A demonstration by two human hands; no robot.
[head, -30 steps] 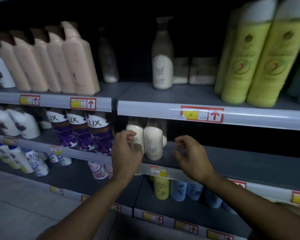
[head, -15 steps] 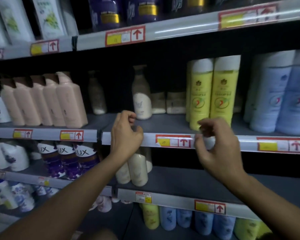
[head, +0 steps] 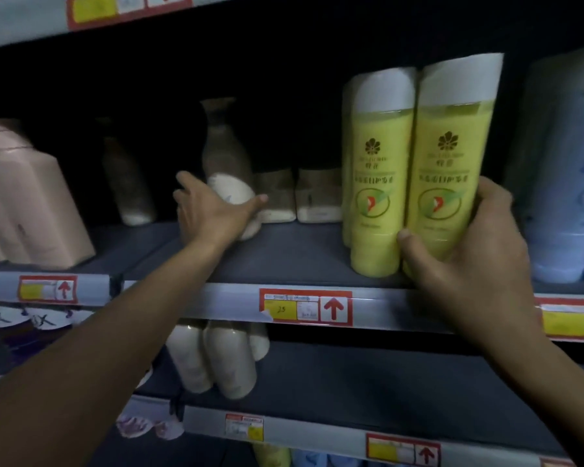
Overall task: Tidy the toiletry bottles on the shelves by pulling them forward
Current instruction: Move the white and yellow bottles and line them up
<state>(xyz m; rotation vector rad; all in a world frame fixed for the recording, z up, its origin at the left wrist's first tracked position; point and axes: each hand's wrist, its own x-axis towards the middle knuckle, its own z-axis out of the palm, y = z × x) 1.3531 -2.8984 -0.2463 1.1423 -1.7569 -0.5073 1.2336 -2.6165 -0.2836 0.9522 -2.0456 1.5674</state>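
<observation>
My left hand (head: 213, 210) reaches deep into the middle shelf (head: 284, 254) and wraps its fingers round the lower body of a white pump bottle (head: 228, 163) standing near the back. My right hand (head: 466, 251) grips the base of the right one of two yellow bottles with white caps (head: 449, 153), thumb on its front, fingers behind. The other yellow bottle (head: 376, 163) stands touching it on the left, close to the shelf's front edge.
Pink bottles (head: 24, 197) stand at the left of the same shelf. A dim bottle (head: 125, 183) and two low white packs (head: 297, 197) sit at the back. Pale blue bottles (head: 567, 183) fill the right. White bottles (head: 216, 358) stand on the shelf below. Price rail (head: 304, 306) runs along the front.
Both hands rose from the lower shelf to the middle one. The left reached back and took the white pump bottle; the right closed on the yellow bottle. The view moved up and closer.
</observation>
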